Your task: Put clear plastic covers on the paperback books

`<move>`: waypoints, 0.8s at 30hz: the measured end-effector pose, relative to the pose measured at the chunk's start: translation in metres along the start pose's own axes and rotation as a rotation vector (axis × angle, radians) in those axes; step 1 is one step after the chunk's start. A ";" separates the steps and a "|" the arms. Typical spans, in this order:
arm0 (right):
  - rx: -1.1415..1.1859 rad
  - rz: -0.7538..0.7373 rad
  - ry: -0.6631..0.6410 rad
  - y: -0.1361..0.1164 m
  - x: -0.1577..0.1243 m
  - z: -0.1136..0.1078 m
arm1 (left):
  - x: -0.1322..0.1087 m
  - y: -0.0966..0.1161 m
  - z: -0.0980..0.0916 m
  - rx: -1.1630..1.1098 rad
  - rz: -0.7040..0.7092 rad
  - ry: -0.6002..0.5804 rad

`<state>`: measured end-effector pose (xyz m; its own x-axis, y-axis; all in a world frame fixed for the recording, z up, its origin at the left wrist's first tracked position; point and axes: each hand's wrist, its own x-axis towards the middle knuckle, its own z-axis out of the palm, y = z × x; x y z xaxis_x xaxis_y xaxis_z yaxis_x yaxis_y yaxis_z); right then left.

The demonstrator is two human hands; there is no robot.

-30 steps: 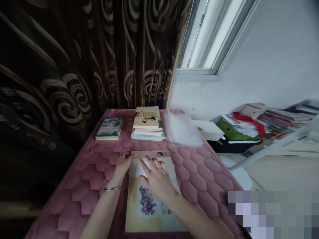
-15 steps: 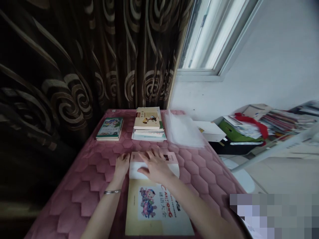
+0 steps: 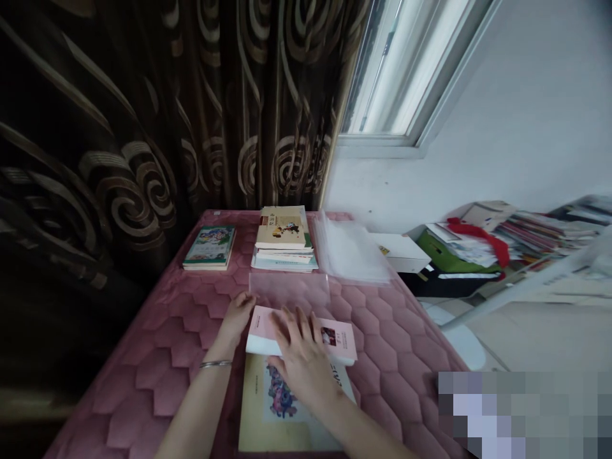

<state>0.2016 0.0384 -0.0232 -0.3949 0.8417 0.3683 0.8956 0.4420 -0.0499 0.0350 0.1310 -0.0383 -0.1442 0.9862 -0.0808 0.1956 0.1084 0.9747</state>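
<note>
pink and white, the flap [image 3: 264,331] lies slightly askew across the far end of a cream book [image 3: 284,430], which rests on a pink quilted surface [image 3: 191,338]. the flap should be light, bendy and easy to crease, best steadied with a flat palm; the book is probably heavier and stiffer, better taken by its side edges. the clear sheet [image 3: 289,288] showing beyond the flap looks thin and likely slippery, so a pinch at its corner would suit. the right hand [image 3: 303,350] is spread, fingers apart, over the flap; the left hand [image 3: 239,312] is curled at the sheet's left edge, though whether it pinches it i cannot tell. the book's cover shows bunched cartoon figures [image 3: 282,389] in blues and purples, while the flap carries a small dark picture [image 3: 329,336].
</note>
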 end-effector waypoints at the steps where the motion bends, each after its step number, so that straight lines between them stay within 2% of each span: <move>1: -0.004 -0.002 0.007 -0.001 -0.001 0.000 | -0.005 0.000 -0.001 -0.045 0.028 0.009; 3: -0.009 -0.013 0.018 -0.002 -0.004 0.002 | -0.013 0.001 -0.001 -0.134 0.060 0.020; 8: -0.015 -0.017 0.022 -0.004 -0.009 0.009 | -0.029 0.002 0.002 -0.251 0.037 0.016; 13: -0.011 -0.016 0.027 -0.005 -0.006 0.011 | -0.038 -0.002 0.005 -0.400 0.013 -0.105; 21: 0.006 -0.047 0.025 -0.005 -0.005 0.011 | -0.045 0.004 0.006 -0.367 0.015 -0.184; 24: -0.003 -0.029 0.033 -0.005 -0.005 0.015 | -0.044 0.000 0.008 -0.285 0.047 -0.138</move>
<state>0.1964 0.0365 -0.0387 -0.4134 0.8181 0.3997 0.8848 0.4646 -0.0360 0.0492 0.0886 -0.0368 -0.0050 0.9991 -0.0427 -0.0837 0.0421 0.9956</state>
